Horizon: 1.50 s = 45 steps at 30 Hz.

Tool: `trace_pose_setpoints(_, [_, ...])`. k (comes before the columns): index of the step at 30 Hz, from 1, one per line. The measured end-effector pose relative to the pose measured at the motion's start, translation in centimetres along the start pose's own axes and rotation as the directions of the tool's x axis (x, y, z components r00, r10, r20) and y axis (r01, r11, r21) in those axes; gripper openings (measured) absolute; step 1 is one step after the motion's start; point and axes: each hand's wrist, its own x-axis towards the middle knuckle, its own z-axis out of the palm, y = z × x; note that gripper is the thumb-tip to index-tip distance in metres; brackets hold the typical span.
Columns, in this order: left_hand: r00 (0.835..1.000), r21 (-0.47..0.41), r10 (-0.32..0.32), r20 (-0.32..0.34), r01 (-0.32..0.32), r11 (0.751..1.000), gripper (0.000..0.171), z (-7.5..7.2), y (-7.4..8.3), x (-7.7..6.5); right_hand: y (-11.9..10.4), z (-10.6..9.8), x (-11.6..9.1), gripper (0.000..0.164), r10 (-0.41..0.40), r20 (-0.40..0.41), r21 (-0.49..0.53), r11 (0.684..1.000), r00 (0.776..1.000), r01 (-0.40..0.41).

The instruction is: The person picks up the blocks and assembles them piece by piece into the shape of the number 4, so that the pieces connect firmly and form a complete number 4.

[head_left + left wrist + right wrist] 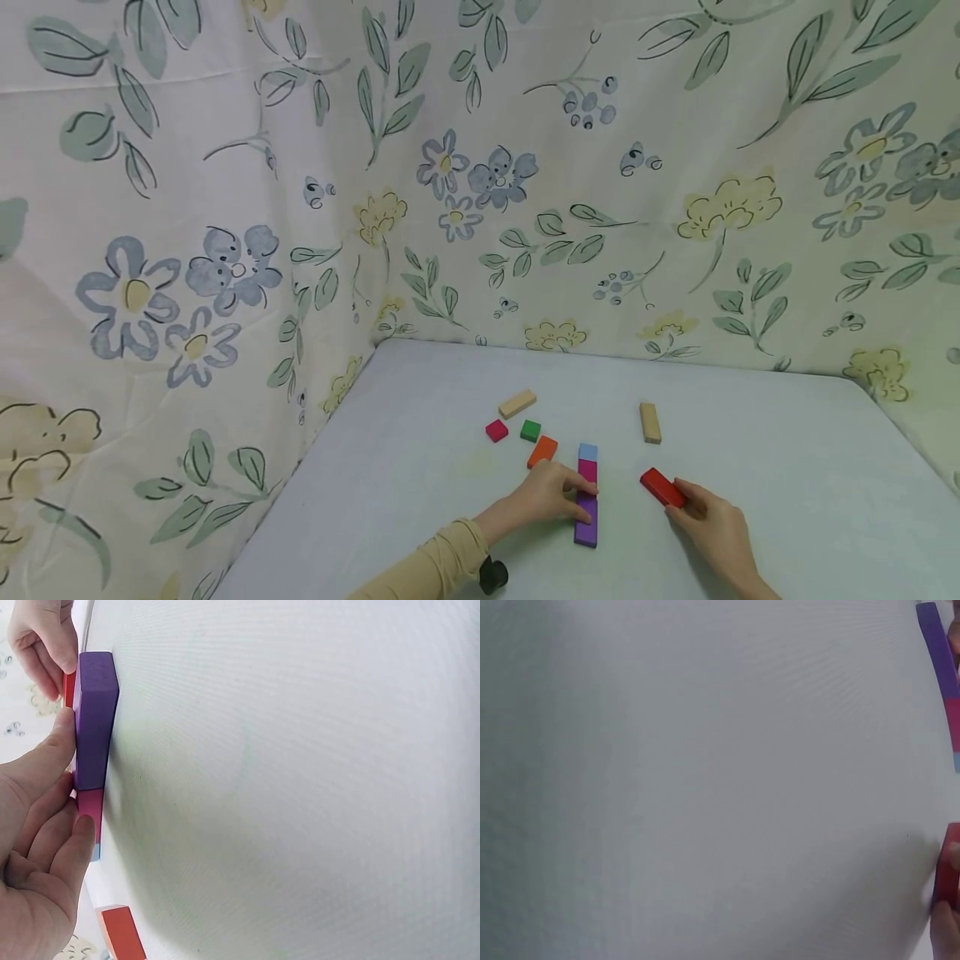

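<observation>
A straight row on the white table holds a purple block (587, 535), a magenta block (587, 471) and a light blue block (588, 452), end to end. My left hand (546, 497) reaches over the row from the left. Its thumb and index finger hold the purple block near the magenta joint; in the left wrist view another fingertip lies against the magenta block (91, 802). To the right, my right hand (711, 527) pinches a red block (663, 487) by its near end, between thumb and fingers. The right wrist view shows this red block (948, 874) at its edge.
An orange block (542, 452) lies just beyond the left hand. Farther back are a green block (530, 431), a small crimson block (497, 431) and a plain wooden block (517, 404). Another wooden block (650, 423) lies beyond the red one. Flowered cloth (555, 250) hangs behind the table.
</observation>
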Motion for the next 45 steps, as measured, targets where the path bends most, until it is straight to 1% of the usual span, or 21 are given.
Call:
trace_pose_setpoints(5, [1.0, 0.007, 0.0, 0.0, 0.0, 1.0, 0.037, 0.0, 0.0, 0.0, 0.1, 0.0, -0.1, 0.048, -0.008, 0.001, 0.008, 1.0, 1.0, 0.008])
trace_pose_setpoints(13, [1.0, 0.006, 0.007, 0.004, -0.007, 1.0, 0.037, -0.1, 0.0, 0.0, 0.1, -0.2, 0.2, 0.05, -0.02, 0.032, 0.018, 1.0, 0.999, 0.019])
trace_pose_setpoints(23, [1.0, -0.005, 0.006, 0.002, -0.006, 1.0, 0.038, -0.1, 0.0, 0.0, -0.3, -0.9, 0.3, 0.047, -0.118, -0.001, 0.039, 0.992, 0.993, 0.118])
trace_pose_setpoints(30, [1.0, -0.024, 0.005, 0.002, -0.005, 1.0, 0.037, -0.1, 0.0, -0.1, -0.6, -1.1, 0.7, 0.043, -0.206, -0.062, 0.05, 0.977, 0.977, 0.209])
trace_pose_setpoints(35, [1.0, -0.025, 0.009, 0.004, -0.008, 1.0, 0.037, -0.2, 0.0, -0.1, -1.0, -1.4, 0.9, 0.042, -0.238, -0.074, 0.038, 0.97, 0.968, 0.241])
trace_pose_setpoints(39, [1.0, -0.02, 0.011, 0.004, -0.011, 1.0, 0.037, -0.1, 0.0, -0.1, -1.4, -1.7, 1.1, 0.043, -0.274, -0.09, 0.051, 0.959, 0.957, 0.279])
trace_pose_setpoints(43, [1.0, -0.01, 0.008, 0.003, -0.008, 1.0, 0.037, -0.1, 0.0, 0.0, -1.6, -2.0, 1.4, 0.044, -0.291, -0.076, 0.072, 0.952, 0.954, 0.296])
trace_pose_setpoints(45, [1.0, -0.001, 0.007, 0.002, -0.007, 1.0, 0.037, -0.1, 0.0, -0.1, -1.6, -2.1, 1.5, 0.045, -0.311, -0.071, 0.075, 0.946, 0.948, 0.316])
